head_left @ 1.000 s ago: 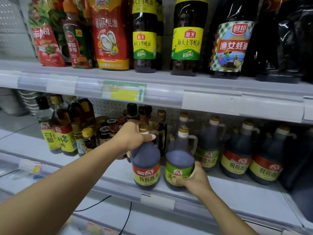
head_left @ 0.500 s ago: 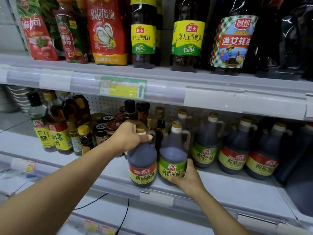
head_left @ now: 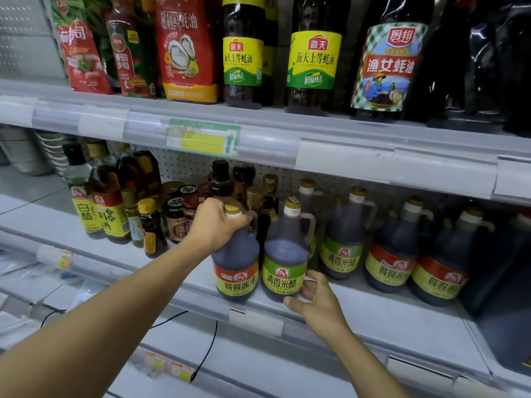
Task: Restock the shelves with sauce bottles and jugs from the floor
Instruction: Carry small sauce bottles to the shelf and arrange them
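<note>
Two dark jugs stand side by side at the front of the middle shelf (head_left: pixel 382 320). My left hand (head_left: pixel 217 225) grips the red-label soy sauce jug (head_left: pixel 236 268) around its neck, just under the gold cap. The green-label vinegar jug (head_left: pixel 284 262) stands right of it, handle turned to the right. My right hand (head_left: pixel 317 303) is at that jug's lower right corner. Its fingers are loose and only touch the base, with the thumb stretched out under the front.
Three more matching jugs (head_left: pixel 342 242) stand further right on the same shelf. Small bottles and jars (head_left: pixel 149 225) crowd its left end. The upper shelf (head_left: pixel 287 133) carries tall oyster sauce bottles (head_left: pixel 311 61) and pouches. A black cable (head_left: pixel 207 351) hangs below.
Both jugs have gone further back onto the shelf and closer together. My right hand has loosened from cupping the vinegar jug's base and slid out to its lower right.
</note>
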